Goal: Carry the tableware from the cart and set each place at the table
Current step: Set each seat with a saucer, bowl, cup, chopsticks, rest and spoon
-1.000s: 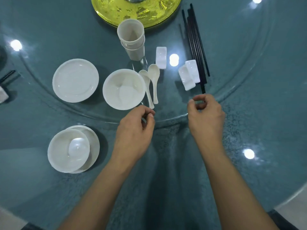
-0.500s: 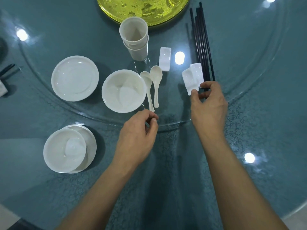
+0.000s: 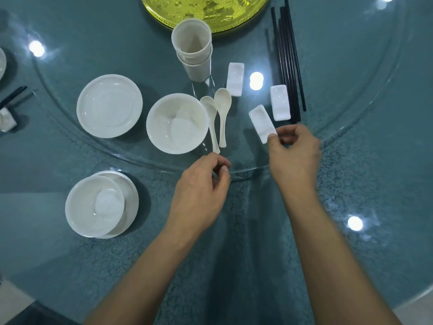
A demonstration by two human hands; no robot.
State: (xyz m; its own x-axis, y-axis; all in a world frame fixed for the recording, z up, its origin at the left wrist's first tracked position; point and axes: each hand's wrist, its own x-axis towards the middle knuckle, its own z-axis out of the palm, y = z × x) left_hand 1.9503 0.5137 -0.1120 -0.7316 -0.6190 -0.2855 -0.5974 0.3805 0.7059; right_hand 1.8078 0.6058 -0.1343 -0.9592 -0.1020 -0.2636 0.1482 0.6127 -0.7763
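White ceramic chopstick rest (image 3: 261,123), one, tilted: pinched at its near end between thumb and forefinger of the right hand (image 3: 294,151), over the near edge of the glass turntable (image 3: 339,78); whether it was lifted or touching the glass could not be told. Second rest (image 3: 280,102), lying flat just beyond it, touching the bundle of black chopsticks (image 3: 288,62) that ran toward the far edge on the right. Third rest (image 3: 235,78), flat, nearer the middle, beside two stacked cups (image 3: 192,50), upright. Two white spoons (image 3: 222,113), side by side, handles pointing to the near edge, just right of a deep bowl (image 3: 177,123). Flat plate (image 3: 109,106), left of that bowl and apart from it. Yellow disc (image 3: 206,10), at the far edge of the view, cut off. Left hand (image 3: 201,195), over the turntable's near rim just below the spoon handles, fingers curled with thumb and forefinger close together; whether they pinched anything could not be told. Set bowl (image 3: 95,205), resting off-centre on an under-plate (image 3: 131,195), on the teal-clothed table (image 3: 351,184) near its left side, outside the turntable.
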